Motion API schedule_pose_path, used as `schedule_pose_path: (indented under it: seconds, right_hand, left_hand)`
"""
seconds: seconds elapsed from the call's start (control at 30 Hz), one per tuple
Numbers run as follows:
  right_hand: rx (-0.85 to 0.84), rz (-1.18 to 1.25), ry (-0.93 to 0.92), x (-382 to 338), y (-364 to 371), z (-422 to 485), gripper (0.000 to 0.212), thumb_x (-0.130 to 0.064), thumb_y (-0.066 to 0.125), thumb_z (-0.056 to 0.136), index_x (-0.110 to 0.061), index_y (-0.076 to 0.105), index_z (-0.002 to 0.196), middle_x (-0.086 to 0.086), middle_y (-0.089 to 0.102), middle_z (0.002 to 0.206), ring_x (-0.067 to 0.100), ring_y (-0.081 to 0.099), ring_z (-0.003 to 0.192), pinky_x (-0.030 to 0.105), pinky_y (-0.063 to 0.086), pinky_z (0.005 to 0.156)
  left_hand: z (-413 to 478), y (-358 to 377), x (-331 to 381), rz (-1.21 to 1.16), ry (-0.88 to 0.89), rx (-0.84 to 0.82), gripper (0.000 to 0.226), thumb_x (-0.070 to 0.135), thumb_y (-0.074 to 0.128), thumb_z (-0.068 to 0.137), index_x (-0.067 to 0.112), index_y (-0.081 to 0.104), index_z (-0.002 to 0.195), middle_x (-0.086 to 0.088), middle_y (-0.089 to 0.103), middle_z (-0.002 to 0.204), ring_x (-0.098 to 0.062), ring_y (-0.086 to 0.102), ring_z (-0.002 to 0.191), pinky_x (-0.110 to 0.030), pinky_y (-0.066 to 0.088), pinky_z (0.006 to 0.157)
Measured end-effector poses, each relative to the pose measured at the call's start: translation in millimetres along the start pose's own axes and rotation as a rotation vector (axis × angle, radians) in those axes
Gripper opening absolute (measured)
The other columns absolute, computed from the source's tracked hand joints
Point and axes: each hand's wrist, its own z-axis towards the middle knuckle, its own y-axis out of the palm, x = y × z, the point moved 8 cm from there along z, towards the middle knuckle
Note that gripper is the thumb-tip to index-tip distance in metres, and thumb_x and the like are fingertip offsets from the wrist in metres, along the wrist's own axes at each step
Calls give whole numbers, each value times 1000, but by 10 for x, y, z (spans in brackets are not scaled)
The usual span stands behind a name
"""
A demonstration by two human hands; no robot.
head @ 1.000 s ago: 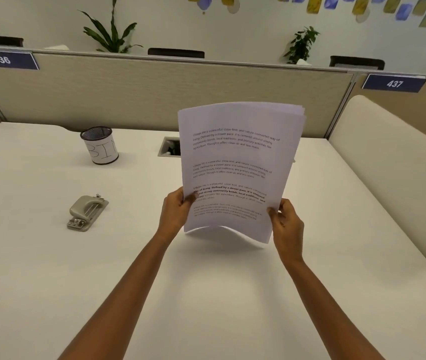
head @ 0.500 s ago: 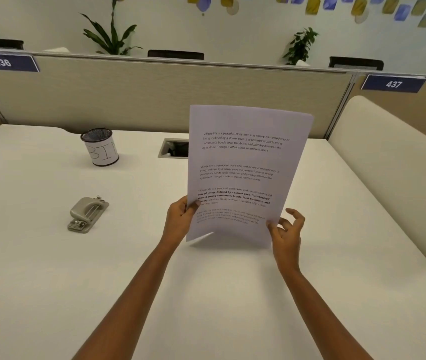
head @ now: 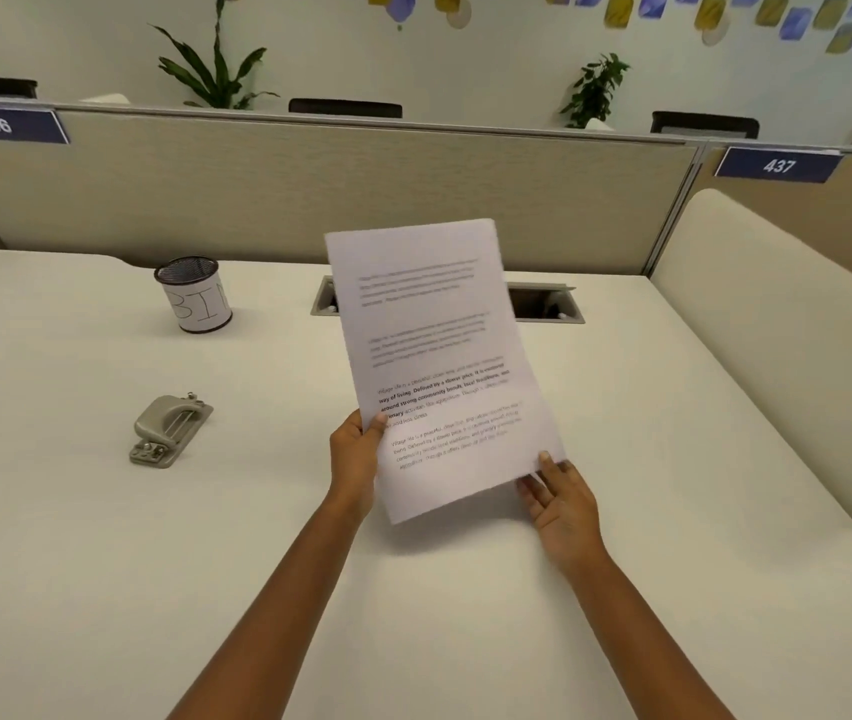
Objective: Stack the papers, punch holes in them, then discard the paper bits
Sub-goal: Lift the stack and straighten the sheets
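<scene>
A stack of printed white papers [head: 434,356] is held upright above the middle of the white desk [head: 102,563], tilted with its top leaning left and blurred. My left hand [head: 356,454] grips the stack's left edge, thumb on the front. At the lower right corner, my right hand [head: 559,501] touches the stack with fingers extended, palm up under the edge. A grey metal hole punch [head: 167,428] lies on the desk to the left, apart from both hands. A mesh cup labelled "BIN" [head: 195,296] stands further back on the left.
A cable slot [head: 543,304] is cut into the desk behind the papers. A beige partition [head: 257,200] with number plates 436 and 437 closes the back. A padded cream divider [head: 777,330] bounds the right side.
The stack has tilted leftward and dropped lower. My right hand shifted from the side edge to under the lower right corner with fingers stretched out.
</scene>
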Motion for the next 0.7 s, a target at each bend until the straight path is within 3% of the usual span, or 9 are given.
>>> schedule_pose_path:
  seconds: [0.07,0.17,0.3,0.4,0.5,0.63,0.7]
  right_hand:
    - [-30,86,56,80,66,-28,14,-5,52,89,-16,57,82,1,66,79,9,69,60,21,58,55]
    - [-116,60,108,194,235,-81,15,-6,52,89,-18,60,92,-3,75,75,10,72,67,24,59,57]
    - [-173,-48,66,264,406,-106,25,-3,52,88,-22,59,103,-7,75,88,8,72,77,26,58,58]
    - [-162,-99,7,237,430,-92,30,3,49,89,-15,56,112,-2,68,100,10,69,82,26,60,64]
    - [-140,-176,-13,173,368,-80,24,2,50,89,-10,57,107,3,66,98,9,70,76,26,60,66]
    - [-99,-321,-12,52,178,-41,23,0,52,88,-9,56,108,4,66,97,18,65,84,26,58,66]
    - [-99,-400,-11,-21,75,-21,21,0,53,88,-10,58,105,4,67,95,20,63,84,25,58,66]
  left_hand:
    - [-6,9,-66,-57,-49,28,26,5,44,94,2,55,118,-7,61,105,-12,60,78,-20,54,67]
    - [-52,81,-166,-141,-118,21,24,5,43,95,5,54,116,-5,62,98,-12,60,77,-19,56,62]
    - [-145,186,-295,-212,-182,7,24,4,42,95,4,53,116,-7,62,102,-12,64,76,-27,55,69]
    - [-169,220,-354,-246,-213,3,28,3,44,94,1,51,121,-10,60,111,-16,61,83,-31,51,78]
    - [-131,172,-328,-240,-220,-15,29,2,48,91,3,53,120,-8,64,106,-15,63,84,-27,56,73]
    - [-21,-6,-168,-256,-167,-24,21,-3,48,90,7,55,107,-5,64,94,-7,69,69,-18,58,62]
    - [62,-151,-72,-288,-147,21,15,-4,48,89,8,57,93,-6,62,92,-13,66,76,-18,58,60]
